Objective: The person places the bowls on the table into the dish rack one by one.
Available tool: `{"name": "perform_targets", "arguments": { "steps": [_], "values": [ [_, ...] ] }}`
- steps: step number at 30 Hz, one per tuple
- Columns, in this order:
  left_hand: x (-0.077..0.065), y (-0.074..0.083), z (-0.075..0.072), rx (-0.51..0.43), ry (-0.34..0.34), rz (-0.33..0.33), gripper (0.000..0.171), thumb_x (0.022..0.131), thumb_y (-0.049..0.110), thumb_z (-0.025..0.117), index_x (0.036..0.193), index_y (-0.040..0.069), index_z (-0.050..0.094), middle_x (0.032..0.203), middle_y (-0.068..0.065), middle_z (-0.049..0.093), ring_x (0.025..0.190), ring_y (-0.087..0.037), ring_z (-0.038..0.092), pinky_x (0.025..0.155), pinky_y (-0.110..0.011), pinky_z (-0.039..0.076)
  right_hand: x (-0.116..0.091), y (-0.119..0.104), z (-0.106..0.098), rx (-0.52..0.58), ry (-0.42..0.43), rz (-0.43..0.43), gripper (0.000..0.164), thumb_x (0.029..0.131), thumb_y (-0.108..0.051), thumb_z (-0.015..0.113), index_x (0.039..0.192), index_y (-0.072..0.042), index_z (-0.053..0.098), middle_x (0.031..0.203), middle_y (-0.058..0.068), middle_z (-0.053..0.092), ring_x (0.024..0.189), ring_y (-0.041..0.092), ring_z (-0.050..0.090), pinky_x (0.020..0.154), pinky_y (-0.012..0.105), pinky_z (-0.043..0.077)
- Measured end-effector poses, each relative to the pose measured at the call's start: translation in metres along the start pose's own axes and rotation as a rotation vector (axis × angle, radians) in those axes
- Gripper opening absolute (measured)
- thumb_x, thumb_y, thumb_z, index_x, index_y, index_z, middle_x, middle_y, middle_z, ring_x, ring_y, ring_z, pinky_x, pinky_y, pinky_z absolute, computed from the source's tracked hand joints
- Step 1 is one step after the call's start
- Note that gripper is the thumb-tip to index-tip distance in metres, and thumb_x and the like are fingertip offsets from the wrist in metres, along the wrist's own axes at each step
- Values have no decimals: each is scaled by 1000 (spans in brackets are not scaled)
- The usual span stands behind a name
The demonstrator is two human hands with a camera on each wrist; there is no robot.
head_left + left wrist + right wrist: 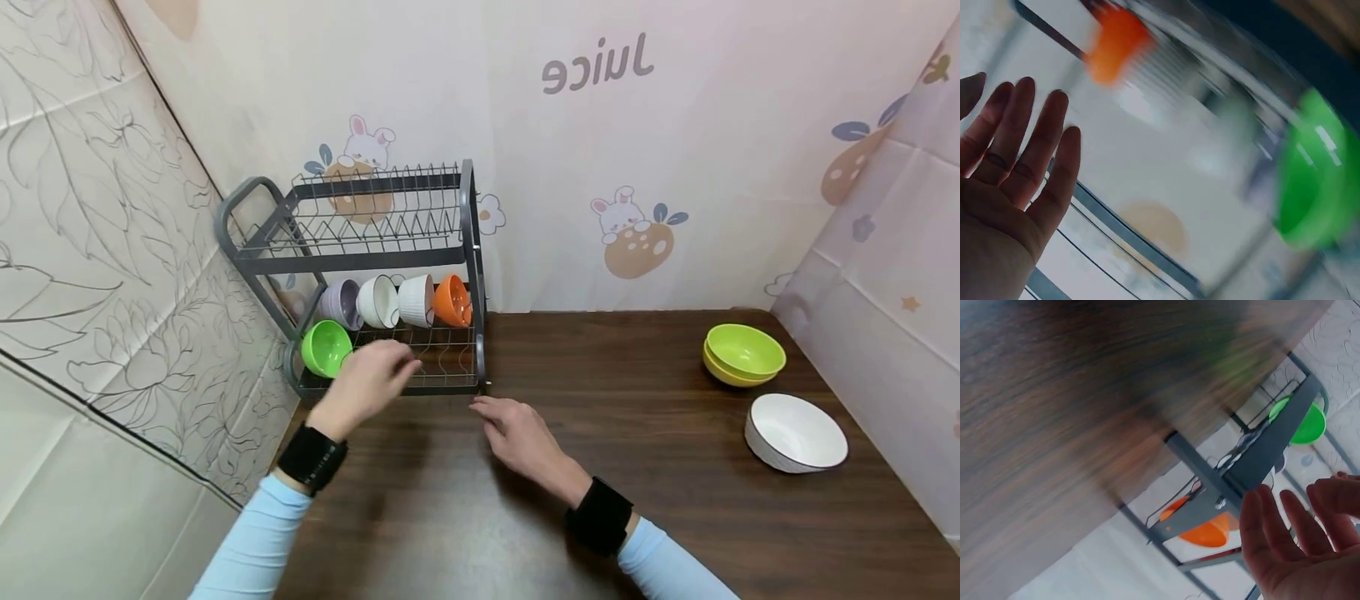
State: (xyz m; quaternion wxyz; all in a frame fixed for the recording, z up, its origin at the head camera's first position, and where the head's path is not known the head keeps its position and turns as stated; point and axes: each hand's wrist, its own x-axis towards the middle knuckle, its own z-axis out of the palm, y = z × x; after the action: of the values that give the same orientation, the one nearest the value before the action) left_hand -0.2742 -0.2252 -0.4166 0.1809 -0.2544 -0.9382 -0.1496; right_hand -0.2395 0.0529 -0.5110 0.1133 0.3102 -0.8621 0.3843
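Note:
My left hand (369, 379) hovers in front of the rack's lower shelf, its fingers loosely bent in the head view and holding nothing. A green bowl (327, 348) stands tilted on the shelf just left of it. Behind, a row of bowls leans on the same shelf: purple (341, 303), white (378, 302), ribbed white (416, 301) and orange (453, 301). Near the front right foot of the dark grey dish rack (352, 263) is my right hand (519, 433), empty, with relaxed fingers. The left wrist view is blurred; the left palm (1007, 206) shows there with nothing in it.
At the right of the dark wooden table (600, 367) sits a green bowl (744, 348) stacked in a yellow bowl (729, 377). Nearer stands a larger white bowl (795, 433). The rack's upper tier (375, 212) holds no dishes. Patterned walls border the left, back and right.

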Motion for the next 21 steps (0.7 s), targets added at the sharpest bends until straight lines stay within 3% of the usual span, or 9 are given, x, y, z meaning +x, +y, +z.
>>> {"name": "perform_targets", "arguments": {
  "steps": [4,8,15,18,21],
  "values": [
    [0,42,32,-33,-22,101,10,97,16,75,88,17,71,83,7,67,73,-11,62,65,-30,55,-5,1,-8,22,72,17,27,95,6,71,117,-7,80,115,6,78,107,22,73,84,40,61],
    [-3,67,55,-58,-56,131,11,99,18,74,88,18,71,81,10,62,72,-9,58,63,-27,52,-12,1,-17,30,104,20,22,97,4,72,113,-8,81,106,3,79,96,16,72,75,33,60],
    [-7,80,72,-108,-70,64,13,102,21,72,90,18,72,79,10,58,70,-8,52,61,-24,48,-38,22,-46,-79,221,37,21,91,6,75,105,-7,82,98,1,77,77,5,66,64,26,55],
    [-10,82,75,-128,-86,45,12,103,24,71,92,19,73,80,11,60,71,-7,53,62,-24,48,-62,39,-72,-177,289,109,20,89,7,75,105,-3,81,97,5,76,70,8,62,59,29,52],
    [-12,82,78,-144,-94,34,11,103,26,71,94,20,73,83,12,63,72,-6,55,63,-25,50,-92,56,-102,-296,354,225,21,89,5,74,109,-1,79,102,12,75,74,21,68,61,41,56]
  ]
}}
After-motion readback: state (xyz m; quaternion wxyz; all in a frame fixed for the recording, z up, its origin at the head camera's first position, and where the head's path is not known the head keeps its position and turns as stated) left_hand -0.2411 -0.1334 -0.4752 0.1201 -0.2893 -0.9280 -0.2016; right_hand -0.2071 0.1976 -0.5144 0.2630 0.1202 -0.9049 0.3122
